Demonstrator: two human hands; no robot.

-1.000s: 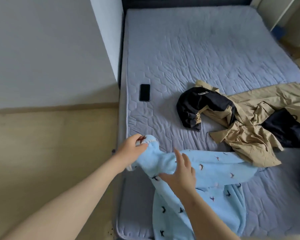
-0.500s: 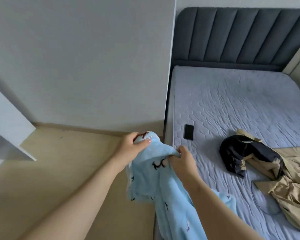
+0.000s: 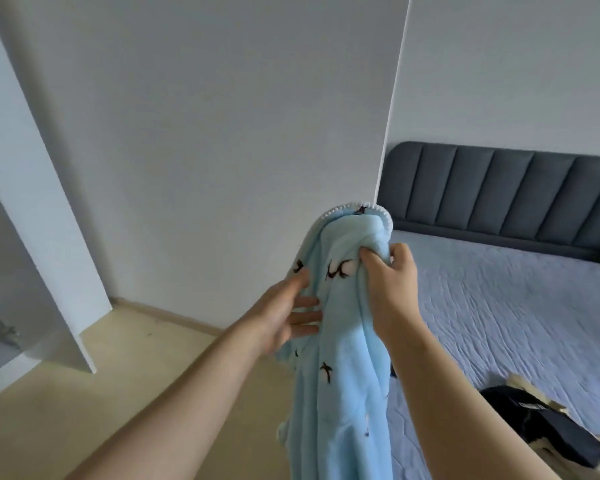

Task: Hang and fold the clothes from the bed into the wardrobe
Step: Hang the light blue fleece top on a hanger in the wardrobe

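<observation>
Two grips now have the blue fleece garment [image 3: 340, 358] up off the bed [image 3: 499, 323], where a second ago it lay spread on the mattress. Our right grip [image 3: 392, 282] is bunched round the fabric just below its white-trimmed edge. Our left grip [image 3: 284, 323] has let go of that edge and rests spread against the cloth. We have turned toward the wardrobe [image 3: 49, 237], so the carry seems begun. A dark garment [image 3: 541, 420] waits on the bed.

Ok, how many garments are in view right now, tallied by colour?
light blue garment: 1
black garment: 1
beige garment, mostly out of frame: 1
Total: 3
</observation>
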